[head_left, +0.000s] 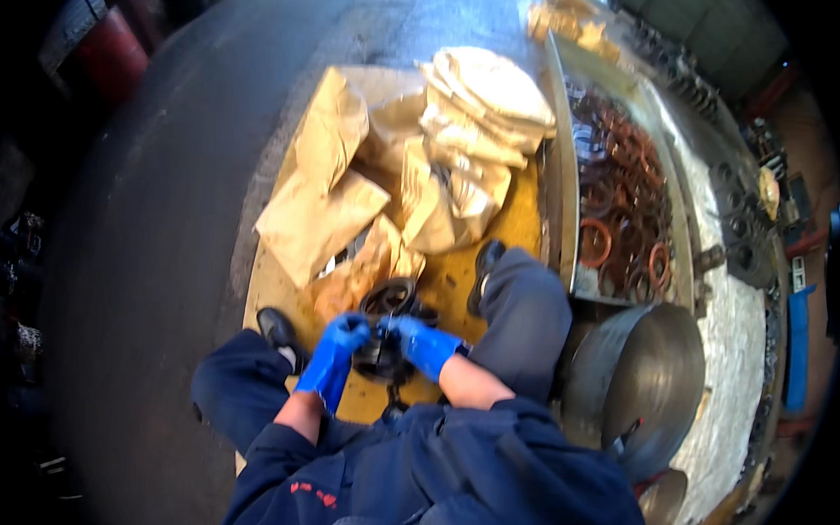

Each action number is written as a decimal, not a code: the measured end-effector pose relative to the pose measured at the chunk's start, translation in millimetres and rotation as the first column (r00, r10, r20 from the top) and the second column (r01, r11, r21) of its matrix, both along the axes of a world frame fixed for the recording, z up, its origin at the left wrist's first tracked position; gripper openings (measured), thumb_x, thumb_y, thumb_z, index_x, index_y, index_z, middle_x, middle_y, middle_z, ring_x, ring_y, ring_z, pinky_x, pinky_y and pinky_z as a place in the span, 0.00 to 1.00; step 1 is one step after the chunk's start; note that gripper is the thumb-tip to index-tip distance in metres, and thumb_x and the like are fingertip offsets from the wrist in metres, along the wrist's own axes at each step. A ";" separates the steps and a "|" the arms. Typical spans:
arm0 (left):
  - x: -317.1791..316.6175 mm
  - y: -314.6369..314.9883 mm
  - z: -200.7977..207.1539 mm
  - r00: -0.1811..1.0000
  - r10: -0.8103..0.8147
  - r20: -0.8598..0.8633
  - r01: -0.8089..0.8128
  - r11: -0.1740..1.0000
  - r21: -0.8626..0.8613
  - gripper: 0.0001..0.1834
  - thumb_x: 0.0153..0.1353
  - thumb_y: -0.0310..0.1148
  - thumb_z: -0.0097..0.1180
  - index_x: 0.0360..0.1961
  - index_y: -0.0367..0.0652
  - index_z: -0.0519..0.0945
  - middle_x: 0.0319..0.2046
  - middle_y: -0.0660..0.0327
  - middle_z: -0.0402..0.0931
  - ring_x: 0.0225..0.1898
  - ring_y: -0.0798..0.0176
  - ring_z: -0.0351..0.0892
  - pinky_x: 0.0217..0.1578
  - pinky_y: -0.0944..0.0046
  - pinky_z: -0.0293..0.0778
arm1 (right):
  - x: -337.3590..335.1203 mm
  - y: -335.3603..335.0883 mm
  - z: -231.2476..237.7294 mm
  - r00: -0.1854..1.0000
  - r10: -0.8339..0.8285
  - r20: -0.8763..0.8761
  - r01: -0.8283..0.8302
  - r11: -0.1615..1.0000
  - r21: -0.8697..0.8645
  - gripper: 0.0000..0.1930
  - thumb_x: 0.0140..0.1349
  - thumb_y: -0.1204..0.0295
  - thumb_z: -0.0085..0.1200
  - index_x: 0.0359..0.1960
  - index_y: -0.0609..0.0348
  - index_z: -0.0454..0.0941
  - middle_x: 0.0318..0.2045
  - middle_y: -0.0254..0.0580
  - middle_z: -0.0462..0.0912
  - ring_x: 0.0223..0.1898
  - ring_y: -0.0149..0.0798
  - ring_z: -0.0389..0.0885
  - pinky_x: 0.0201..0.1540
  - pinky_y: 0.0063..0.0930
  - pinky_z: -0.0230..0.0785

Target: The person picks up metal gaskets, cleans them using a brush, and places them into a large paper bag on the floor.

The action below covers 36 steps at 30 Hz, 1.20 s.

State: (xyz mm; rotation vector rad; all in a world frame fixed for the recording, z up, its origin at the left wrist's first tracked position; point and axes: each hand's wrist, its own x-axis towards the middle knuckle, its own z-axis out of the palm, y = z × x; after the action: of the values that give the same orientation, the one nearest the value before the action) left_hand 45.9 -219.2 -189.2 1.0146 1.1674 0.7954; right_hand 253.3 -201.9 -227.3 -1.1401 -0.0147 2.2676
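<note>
Both of my hands wear blue rubber gloves and come together low in the middle, between my knees. My left hand [347, 331] is closed, its fingertips at the top of a stack of black rings [381, 364]. From the other side my right hand [408, 333] pinches at the same spot, its fingers closed too. Whatever is between the fingertips is dark and too small to make out. Just beyond the hands lies a loose black ring [388, 297], tilted against a crumpled brown paper bag [359, 277].
More brown paper bags [322, 217] and a pile of flattened sacks [491, 94] cover the yellow board [524, 211]. To the right, a metal tray [559, 128] holds many reddish-brown rings. A large round metal pan [656, 382] stands nearer. A red drum [111, 55] is far left.
</note>
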 end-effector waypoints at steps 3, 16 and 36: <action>-18.3 4.4 15.3 0.997 0.041 -0.067 -0.053 0.979 -0.197 0.14 0.68 0.41 0.64 0.46 0.41 0.84 0.37 0.64 0.85 0.31 0.69 0.83 0.31 0.69 0.75 | -8.8 -5.7 15.5 0.985 0.051 0.165 -0.043 0.998 -0.054 0.06 0.64 0.73 0.60 0.39 0.61 0.85 0.32 0.44 0.87 0.32 0.42 0.85 0.40 0.38 0.81; 4.7 22.1 -12.0 0.952 -0.303 -0.047 0.271 0.902 -0.335 0.20 0.66 0.45 0.68 0.45 0.36 0.85 0.35 0.63 0.83 0.35 0.68 0.79 0.38 0.66 0.76 | -14.4 -57.3 18.3 0.542 0.200 0.816 -0.779 0.483 0.399 0.13 0.67 0.66 0.62 0.50 0.54 0.85 0.45 0.44 0.89 0.45 0.45 0.87 0.50 0.37 0.77; 21.7 -50.3 -42.2 0.968 -0.166 -0.186 0.140 0.980 -0.144 0.15 0.70 0.37 0.62 0.49 0.35 0.84 0.37 0.58 0.86 0.40 0.64 0.82 0.47 0.62 0.78 | 51.3 -37.6 87.0 0.970 0.082 0.227 -0.156 0.931 0.331 0.22 0.74 0.59 0.49 0.57 0.65 0.80 0.53 0.49 0.84 0.55 0.39 0.81 0.62 0.30 0.70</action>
State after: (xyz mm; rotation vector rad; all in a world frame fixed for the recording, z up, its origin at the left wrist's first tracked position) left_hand 67.6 -269.4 -231.3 1.0788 1.2752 0.4976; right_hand 304.6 -239.4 -140.3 -1.2027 -0.5620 2.1238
